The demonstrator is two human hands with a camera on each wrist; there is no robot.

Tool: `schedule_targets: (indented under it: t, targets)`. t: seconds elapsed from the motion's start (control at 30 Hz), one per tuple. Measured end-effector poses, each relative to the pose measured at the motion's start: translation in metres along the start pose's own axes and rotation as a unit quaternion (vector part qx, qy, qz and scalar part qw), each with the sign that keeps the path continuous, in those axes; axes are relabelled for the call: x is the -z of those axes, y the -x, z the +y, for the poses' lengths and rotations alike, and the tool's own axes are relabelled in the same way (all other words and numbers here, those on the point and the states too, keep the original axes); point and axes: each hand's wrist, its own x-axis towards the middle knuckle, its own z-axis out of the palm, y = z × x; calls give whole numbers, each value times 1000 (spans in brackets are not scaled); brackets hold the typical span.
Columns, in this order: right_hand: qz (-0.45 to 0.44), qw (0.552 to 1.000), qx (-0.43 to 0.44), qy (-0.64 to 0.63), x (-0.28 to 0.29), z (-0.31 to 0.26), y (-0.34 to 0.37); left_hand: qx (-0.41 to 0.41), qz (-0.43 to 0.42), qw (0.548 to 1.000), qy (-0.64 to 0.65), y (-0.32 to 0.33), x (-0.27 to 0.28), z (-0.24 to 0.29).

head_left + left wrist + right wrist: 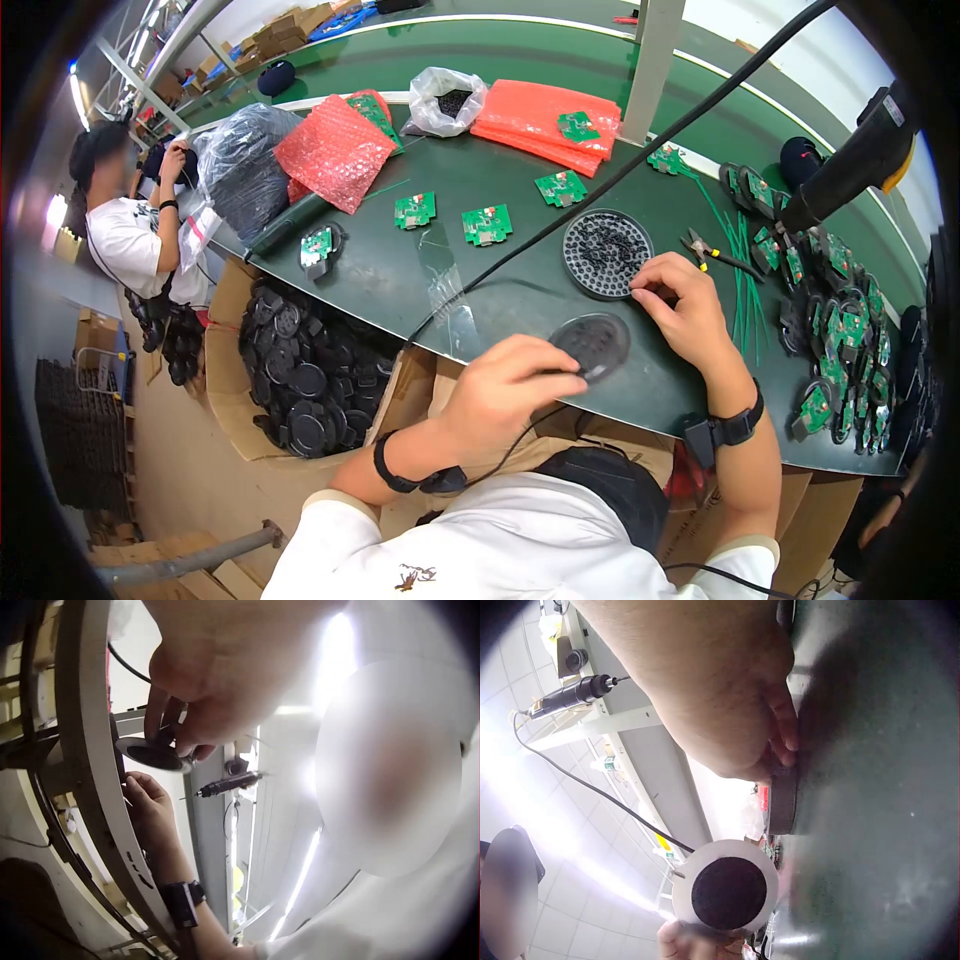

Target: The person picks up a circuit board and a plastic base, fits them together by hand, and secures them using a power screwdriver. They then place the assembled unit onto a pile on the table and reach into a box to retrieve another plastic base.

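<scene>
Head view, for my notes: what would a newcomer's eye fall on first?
Probably the red bubble wrap toward the back of the green table, and the heap of green circuit boards at its right end. Front and centre, the left hand holds a dark round disc, while the right hand is at the rim of a round tray of small black pieces.

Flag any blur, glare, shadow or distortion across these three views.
Head view: fisheye bowing of the green table, black corners, the dark disc smeared, likely by motion; left wrist: the upper strip light glares, washing out its surroundings; right wrist: white glare streak at left, shadow on the green table.
</scene>
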Motion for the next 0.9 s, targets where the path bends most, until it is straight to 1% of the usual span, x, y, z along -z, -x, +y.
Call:
schedule_targets:
  t: [0.07,0.1,0.13,0.2,0.23,0.3,0.33,0.37,0.4,0.43,0.47,0.53,0.57,0.6,0.63,0.67,0.77,0.83,0.87,0.9]
  targets:
    - [-2,1000,1,4,0,0,0,-112,-128,985,-31,-7,-6,2]
    - [2,1000,3,-2,-1,0,1,-93,-176,980,-27,-5,-10,0]
    - [7,1000,5,-8,0,-1,1,-94,-174,980,-27,-7,-12,-3]
    - [8,1000,14,2,5,-5,2,-174,-210,957,-102,-15,-12,-12]
    - [-35,998,42,-7,10,-9,2,-150,-226,958,-88,-14,-10,-17]
    - [-129,987,94,-17,16,-14,2,-145,-218,959,-104,-14,-5,-19]
    - [-149,979,142,3,13,-21,2,-137,-211,960,-120,-14,-3,-19]
    - [-169,973,149,45,11,-25,5,-136,-204,962,-123,-14,-2,-18]
    - [-190,965,157,87,9,-29,8,-136,-190,956,-179,-15,0,-16]
    - [-221,965,113,87,9,-35,10,-134,-175,947,-235,-14,1,-14]
    - [-234,960,88,124,9,-43,12,-129,-166,949,-236,-14,1,-13]
    - [-251,955,77,138,8,-43,13,-60,-124,956,-258,-16,-1,-11]
    - [-257,953,81,141,7,-46,14,-45,-127,962,-239,-16,-4,-16]
    - [-275,952,51,122,6,-48,15,-43,-121,962,-239,-16,-7,-15]
    - [-292,951,19,104,6,-50,15,-26,-121,971,-204,-17,-11,-13]
    - [-295,949,20,107,6,-51,14,-9,-122,979,-166,-17,-14,-13]
    - [-305,947,9,99,10,-49,11,-28,-136,974,-179,-18,-19,-17]
    - [-270,959,30,75,14,-49,4,-36,-142,972,-184,-19,-21,-18]
    - [-195,979,-2,59,12,-53,-2,-34,-154,971,-181,-19,-21,-18]
    - [-127,988,13,82,9,-48,-9,-32,-167,969,-179,-18,-21,-19]
